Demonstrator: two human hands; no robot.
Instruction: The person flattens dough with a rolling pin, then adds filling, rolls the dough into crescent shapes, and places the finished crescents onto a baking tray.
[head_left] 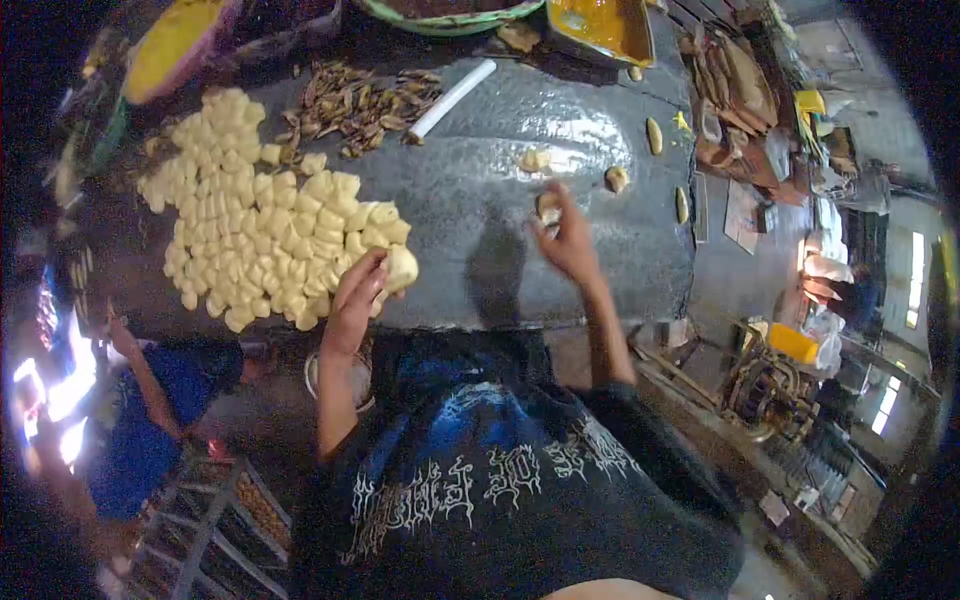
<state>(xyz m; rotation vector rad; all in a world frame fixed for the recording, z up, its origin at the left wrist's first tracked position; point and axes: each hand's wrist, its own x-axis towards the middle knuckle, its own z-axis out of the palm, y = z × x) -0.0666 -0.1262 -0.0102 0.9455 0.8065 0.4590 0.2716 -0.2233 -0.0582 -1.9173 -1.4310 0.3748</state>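
Note:
My left hand (355,300) is closed on a pale dough lump (401,268) at the near right edge of a large heap of cut dough pieces (255,230) on the dark, shiny worktop (470,250). My right hand (572,240) is stretched out over the middle of the worktop and pinches a small dough piece (548,208) in its fingertips. Two loose dough bits (535,160) (617,178) lie just beyond that hand. Two shaped yellow pieces (654,135) (682,205) lie further right.
A white roller (452,98) lies beside a pile of brown dried strips (355,100) at the far side. A tray of yellow filling (605,25) and a green-rimmed bowl (450,12) stand behind. A person in blue (150,400) is at the left, above a metal rack (210,530).

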